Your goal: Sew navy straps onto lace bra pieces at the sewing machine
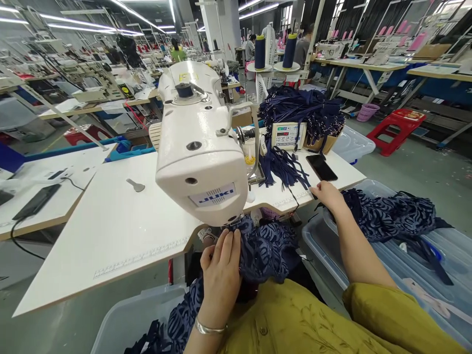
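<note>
A white Juki sewing machine (pixel 199 142) stands on the white table (pixel 110 226) in front of me. My left hand (pixel 221 268) presses a dark blue patterned fabric piece (pixel 265 250) under the machine head, fingers pinched on the cloth. My right hand (pixel 326 194) reaches to the table's right edge, fingers closed on a dark blue strap from the bundle of straps (pixel 283 167). More patterned fabric (pixel 391 216) lies on clear plastic bins at my right.
A black phone (pixel 321 167) lies on the table by a control panel (pixel 287 135). A heap of dark straps (pixel 302 113) fills a cardboard box behind. Clear bins (pixel 424 265) stand right, another bin (pixel 136 314) lower left. A red stool (pixel 398 125) and other workers are beyond.
</note>
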A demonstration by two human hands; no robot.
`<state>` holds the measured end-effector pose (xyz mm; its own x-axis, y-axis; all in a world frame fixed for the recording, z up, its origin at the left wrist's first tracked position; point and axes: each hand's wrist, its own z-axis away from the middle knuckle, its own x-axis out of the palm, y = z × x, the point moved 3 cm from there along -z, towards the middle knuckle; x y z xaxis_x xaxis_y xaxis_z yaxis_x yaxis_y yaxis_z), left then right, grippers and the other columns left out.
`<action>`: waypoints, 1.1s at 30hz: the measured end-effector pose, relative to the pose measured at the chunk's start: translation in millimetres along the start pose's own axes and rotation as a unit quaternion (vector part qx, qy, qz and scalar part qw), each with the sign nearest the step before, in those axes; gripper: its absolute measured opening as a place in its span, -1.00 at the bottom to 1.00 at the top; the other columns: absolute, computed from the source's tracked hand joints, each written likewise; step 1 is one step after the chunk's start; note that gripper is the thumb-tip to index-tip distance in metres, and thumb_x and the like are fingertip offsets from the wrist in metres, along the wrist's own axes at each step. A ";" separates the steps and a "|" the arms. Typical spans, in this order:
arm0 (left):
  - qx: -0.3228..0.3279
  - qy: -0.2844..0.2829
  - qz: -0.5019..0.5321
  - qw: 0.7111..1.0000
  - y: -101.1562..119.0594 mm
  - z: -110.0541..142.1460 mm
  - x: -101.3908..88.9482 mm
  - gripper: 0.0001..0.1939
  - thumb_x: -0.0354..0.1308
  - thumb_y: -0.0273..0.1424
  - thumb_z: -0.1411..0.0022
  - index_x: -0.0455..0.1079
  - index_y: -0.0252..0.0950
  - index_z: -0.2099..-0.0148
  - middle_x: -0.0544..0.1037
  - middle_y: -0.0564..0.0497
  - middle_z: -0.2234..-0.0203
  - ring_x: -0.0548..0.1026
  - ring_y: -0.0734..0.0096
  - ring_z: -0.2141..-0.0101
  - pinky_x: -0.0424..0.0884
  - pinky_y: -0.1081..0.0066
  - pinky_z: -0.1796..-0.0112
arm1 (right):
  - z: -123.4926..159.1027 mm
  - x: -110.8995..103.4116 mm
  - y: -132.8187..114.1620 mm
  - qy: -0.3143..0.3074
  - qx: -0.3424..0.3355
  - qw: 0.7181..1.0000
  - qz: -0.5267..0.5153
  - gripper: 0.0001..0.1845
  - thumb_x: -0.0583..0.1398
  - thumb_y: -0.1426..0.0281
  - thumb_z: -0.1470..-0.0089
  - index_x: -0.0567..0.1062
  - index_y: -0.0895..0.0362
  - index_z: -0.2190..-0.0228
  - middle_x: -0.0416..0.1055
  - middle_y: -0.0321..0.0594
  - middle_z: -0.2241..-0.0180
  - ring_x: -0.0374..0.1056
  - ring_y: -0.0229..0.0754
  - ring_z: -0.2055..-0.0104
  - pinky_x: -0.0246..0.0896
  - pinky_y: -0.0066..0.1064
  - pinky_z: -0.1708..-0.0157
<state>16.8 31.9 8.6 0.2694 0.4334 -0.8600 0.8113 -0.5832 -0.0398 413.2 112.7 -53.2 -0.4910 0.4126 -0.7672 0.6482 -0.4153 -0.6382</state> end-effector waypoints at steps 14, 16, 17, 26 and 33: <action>0.082 -0.051 -0.009 0.995 11.0 -4.7 -19.3 -0.71 -0.13 -0.71 -0.19 0.38 -0.40 0.24 0.37 -0.30 -0.12 0.28 0.09 -0.20 0.32 0.18 -0.12 | 32.8 4.5 -33.6 -0.074 -0.006 0.832 -0.550 -0.72 0.17 0.14 -0.05 0.24 0.03 0.46 0.18 -0.37 0.48 0.00 -0.34 0.58 0.04 -0.48 0.59; 0.080 -0.101 -0.026 0.991 13.0 -2.8 -21.9 -0.82 -0.01 -0.59 -0.25 0.37 -0.40 0.14 0.28 -0.32 -0.20 0.27 0.03 -0.20 0.33 0.13 -0.11 | 56.6 23.3 -62.3 -0.195 0.024 0.768 -0.609 -0.74 0.23 0.22 -0.04 0.26 0.04 0.47 0.04 -0.42 0.55 -0.07 -0.35 0.61 0.07 -0.49 0.62; 0.075 -0.121 -0.028 0.989 13.8 -2.3 -23.6 -0.78 0.07 -0.49 -0.26 0.34 -0.40 0.04 0.23 -0.34 -0.23 0.26 -0.02 -0.20 0.34 0.10 -0.09 | 70.0 33.9 -77.3 -0.255 0.041 0.742 -0.618 -0.76 0.22 0.23 -0.06 0.27 0.05 0.47 -0.02 -0.44 0.57 -0.10 -0.35 0.63 0.08 -0.49 0.64; -0.071 -0.115 -0.010 0.991 14.4 -24.9 -20.4 -0.50 0.08 -0.13 -0.29 0.30 -0.39 -0.11 0.49 -0.18 0.13 0.47 0.13 0.15 0.45 0.15 0.12 | 127.8 82.8 -152.7 -0.428 -0.022 0.747 -0.509 -0.61 0.01 0.06 -0.21 0.41 0.09 0.22 0.26 -0.31 0.44 0.10 -0.30 0.54 0.18 -0.41 0.52; 0.004 -0.063 0.070 0.996 11.1 -14.3 -10.0 -0.72 -0.08 -0.56 -0.35 0.32 -0.34 -0.05 0.49 -0.12 0.07 0.47 0.32 0.08 0.48 0.30 0.04 | 134.7 68.7 -164.9 -0.371 -0.182 0.825 -0.386 -0.63 0.11 0.08 -0.18 0.39 0.10 0.16 0.24 -0.33 0.48 0.19 -0.24 0.45 0.19 -0.38 0.41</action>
<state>30.5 30.8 24.0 0.3126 0.2588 -0.9139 0.7666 -0.6369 0.0819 194.3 100.3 -9.3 -0.9725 -0.2262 -0.0552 0.0415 0.0648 -0.9970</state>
